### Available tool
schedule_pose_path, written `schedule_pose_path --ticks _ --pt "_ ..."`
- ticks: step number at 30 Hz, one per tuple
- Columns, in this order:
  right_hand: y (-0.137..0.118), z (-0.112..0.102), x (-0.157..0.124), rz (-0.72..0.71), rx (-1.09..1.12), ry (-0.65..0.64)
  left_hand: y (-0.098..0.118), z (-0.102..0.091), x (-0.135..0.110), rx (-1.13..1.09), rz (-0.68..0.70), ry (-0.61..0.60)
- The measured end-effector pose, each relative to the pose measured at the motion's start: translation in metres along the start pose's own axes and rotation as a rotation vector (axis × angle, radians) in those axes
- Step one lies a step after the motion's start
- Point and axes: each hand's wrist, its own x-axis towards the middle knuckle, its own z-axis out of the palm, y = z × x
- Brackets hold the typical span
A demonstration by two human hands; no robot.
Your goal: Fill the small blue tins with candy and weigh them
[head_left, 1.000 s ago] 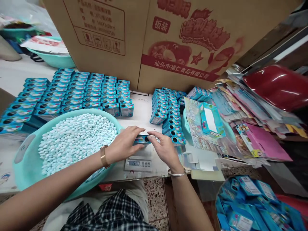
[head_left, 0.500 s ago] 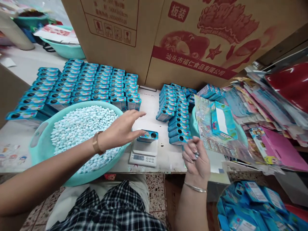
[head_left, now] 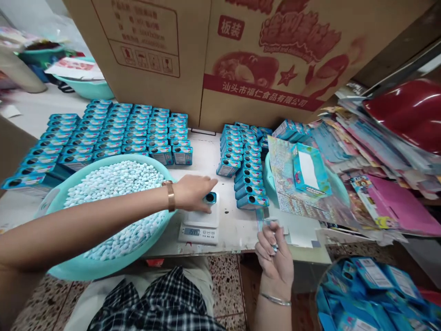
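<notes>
My left hand is closed about a small blue candy box on the white digital scale. Most of that box is hidden; its end with a dark round hole shows past my fingers. My right hand is held above the table's front edge, fingers curled around a few pale candies. Under my left forearm stands a turquoise basin full of pale blue and white candies.
Rows of blue boxes stand behind the basin, with more rows right of the scale. A large carton blocks the back. At right are a second basin, stacked packaging sheets and, lower down, a container of blue boxes.
My left hand has come down and closed around the box on the scale. The right hand stays curled around the candies, slightly lower in view. The view has shifted a little.
</notes>
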Motion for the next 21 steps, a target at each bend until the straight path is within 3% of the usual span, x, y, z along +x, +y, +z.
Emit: schedule_pose_path --ticks 2,8,14,17,21 --pt "0.003 0.001 0.004 0.016 0.002 -0.016 -0.005 0.008 0.015 -0.097 -0.116 -0.08" --pt "0.012 -0.005 0.009 0.017 -0.012 -0.066 -0.017 0.002 0.068 -0.363 -0.392 0.004" --pt "0.011 -0.013 0.003 0.013 0.001 -0.037 -0.009 0.009 0.113 -0.826 -0.706 -0.061" --pt "0.012 -0.015 0.0 0.027 0.008 -0.033 0.005 0.019 0.125 -1.03 -0.766 -0.08" --pt "0.016 -0.019 -0.001 0.047 -0.048 -0.068 0.025 0.024 0.127 -1.253 -0.724 -0.038"
